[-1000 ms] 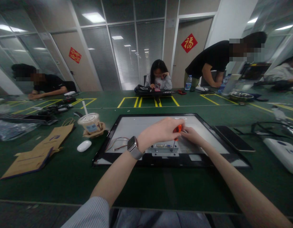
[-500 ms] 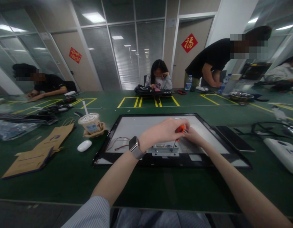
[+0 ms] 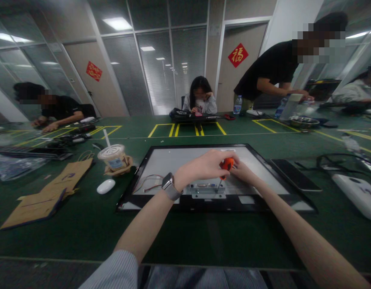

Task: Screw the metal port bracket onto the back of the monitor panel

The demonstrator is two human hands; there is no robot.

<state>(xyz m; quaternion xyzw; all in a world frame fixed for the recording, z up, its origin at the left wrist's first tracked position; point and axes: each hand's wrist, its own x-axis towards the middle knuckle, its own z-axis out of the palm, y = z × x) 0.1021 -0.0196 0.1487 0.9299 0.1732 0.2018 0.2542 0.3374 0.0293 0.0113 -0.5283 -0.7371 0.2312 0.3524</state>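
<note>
My left hand (image 3: 208, 163), with a watch on its wrist, is closed around the orange-and-black handle of a screwdriver (image 3: 227, 163). The screwdriver stands slightly tilted, its shaft reaching down to a metal bracket (image 3: 205, 194) with a small circuit board and connectors. This bracket sits at the near edge of a flat display panel (image 3: 173, 156), which has a black frame and a pale back. Right beside the handle is my right hand (image 3: 245, 173), its fingers drawn together; the handle partly hides the fingertips, and what they hold is not visible. Thin wires (image 3: 151, 180) lie on the panel's left part.
Left of the panel are an iced drink cup (image 3: 113, 156), a white rounded case (image 3: 106, 186) and a brown paper bag (image 3: 49, 192). To its right lie a black phone-like slab (image 3: 294, 174), cables and a white device (image 3: 357, 194). Several people occupy the table's far side.
More of the orange handle shows between my hands, and my left fingers have shifted slightly on it. The panel stays in place. The standing person at right has reached farther right.
</note>
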